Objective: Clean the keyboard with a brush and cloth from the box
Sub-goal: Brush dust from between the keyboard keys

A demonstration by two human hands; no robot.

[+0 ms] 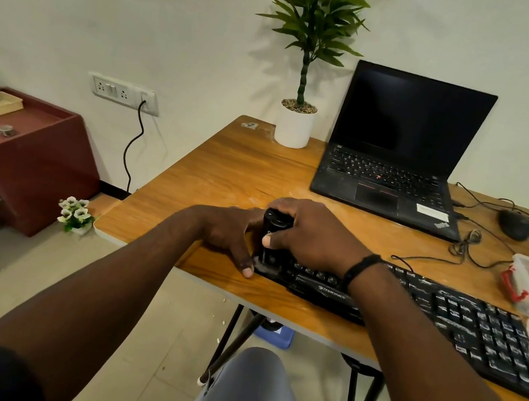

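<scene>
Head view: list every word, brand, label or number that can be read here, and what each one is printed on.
"ZEBRONICS": on the front edge of the black keyboard.
"ThinkPad": on the palm rest corner of the laptop.
White sticker on the laptop palm rest: print too small to read.
Key legends on both keyboards: too small or blurred to read.
Black brush held in the right hand: no legible marking.

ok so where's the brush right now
In the head view the brush stands upright on the left end of the keyboard, gripped by the right hand, with the left hand beside it on the table.
</scene>
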